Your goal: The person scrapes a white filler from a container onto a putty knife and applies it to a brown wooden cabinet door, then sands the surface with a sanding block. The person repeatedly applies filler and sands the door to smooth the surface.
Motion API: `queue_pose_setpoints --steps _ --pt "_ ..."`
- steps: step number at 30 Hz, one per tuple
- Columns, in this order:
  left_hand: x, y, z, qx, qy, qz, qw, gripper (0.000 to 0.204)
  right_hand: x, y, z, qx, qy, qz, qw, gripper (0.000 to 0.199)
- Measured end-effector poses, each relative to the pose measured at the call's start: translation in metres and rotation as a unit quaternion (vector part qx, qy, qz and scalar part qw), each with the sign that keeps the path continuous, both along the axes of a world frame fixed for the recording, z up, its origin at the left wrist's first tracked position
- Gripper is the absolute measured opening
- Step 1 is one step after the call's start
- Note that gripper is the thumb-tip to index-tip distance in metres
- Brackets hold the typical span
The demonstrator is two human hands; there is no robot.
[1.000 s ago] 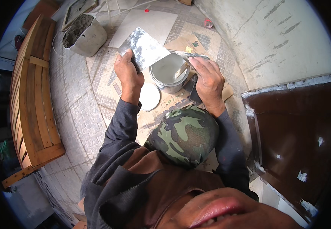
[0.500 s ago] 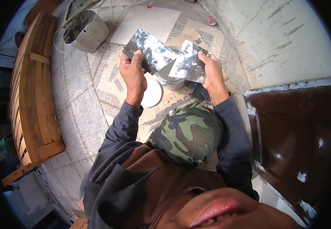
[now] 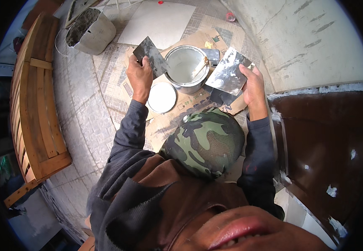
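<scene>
My left hand (image 3: pixel 139 79) is closed on the edge of a dark, flat metal putty spreader (image 3: pixel 151 55), tilted just left of an open tin (image 3: pixel 188 88). In my right hand (image 3: pixel 253 85) is a second flat putty spreader (image 3: pixel 228 72), its shiny face smeared with white paste, held right of the tin. Pale material shows inside the tin, and a smeared stick or brush (image 3: pixel 200 66) leans at its inner right side. A round white lid (image 3: pixel 162 98) lies below the tin, on printed cardboard (image 3: pixel 171 121).
A pale bucket of grey rubble-like material (image 3: pixel 95 37) stands far left, near a wooden slatted bench (image 3: pixel 47 108). On the right are a scraped wall (image 3: pixel 298 46) and a brown panel (image 3: pixel 323 138) with white patches. Dark flat pieces (image 3: pixel 223 98) lie beside the tin.
My hands have moved apart, the left one slightly left and the right one to the right. The spreaders no longer cover the tin, whose inside now shows.
</scene>
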State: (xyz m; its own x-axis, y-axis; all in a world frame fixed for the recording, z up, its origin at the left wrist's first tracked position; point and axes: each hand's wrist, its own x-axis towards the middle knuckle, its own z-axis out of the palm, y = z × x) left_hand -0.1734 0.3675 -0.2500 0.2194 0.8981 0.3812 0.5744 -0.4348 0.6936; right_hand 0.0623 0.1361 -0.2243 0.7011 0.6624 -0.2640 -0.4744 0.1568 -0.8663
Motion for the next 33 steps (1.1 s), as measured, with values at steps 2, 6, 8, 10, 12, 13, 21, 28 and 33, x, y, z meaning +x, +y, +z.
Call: queue_pose_setpoints --steps 2,6,8,10,12,13,21,28,33 --pt "-0.005 -0.001 0.01 0.015 -0.039 -0.013 0.999 0.02 -0.006 -0.003 0.0 -0.014 -0.014 -0.005 1.0 0.035" --pt "-0.013 -0.001 0.035 0.096 -0.131 -0.032 0.986 0.014 -0.013 -0.01 -0.008 -0.022 -0.027 -0.027 0.999 0.031" --pt "-0.015 -0.006 0.041 -0.165 -0.305 -0.076 0.935 0.009 -0.015 -0.015 -0.013 -0.005 -0.004 -0.026 1.0 0.031" --pt "-0.012 -0.02 0.04 -0.388 -0.422 -0.111 0.812 0.007 -0.02 -0.02 -0.018 0.05 0.039 -0.022 0.998 0.031" --pt "-0.008 -0.045 0.034 -0.508 -0.432 -0.129 0.734 0.011 -0.033 -0.023 -0.021 0.06 0.089 -0.036 0.994 0.036" --pt "-0.003 -0.06 0.029 -0.546 -0.425 -0.117 0.712 0.006 -0.042 -0.024 -0.022 0.075 0.111 -0.055 0.989 0.038" --pt "0.033 -0.11 0.017 -0.562 -0.098 -0.303 0.763 0.029 -0.086 -0.031 -0.03 0.127 0.134 -0.119 0.976 0.039" --pt "0.091 -0.038 -0.002 0.041 0.06 -0.422 0.904 0.026 -0.021 -0.082 -0.051 0.016 -0.026 -0.272 0.962 0.035" --pt "0.094 -0.021 -0.019 -0.038 0.161 -0.443 0.881 0.025 0.004 -0.117 -0.079 -0.15 -0.052 -0.247 0.956 0.024"
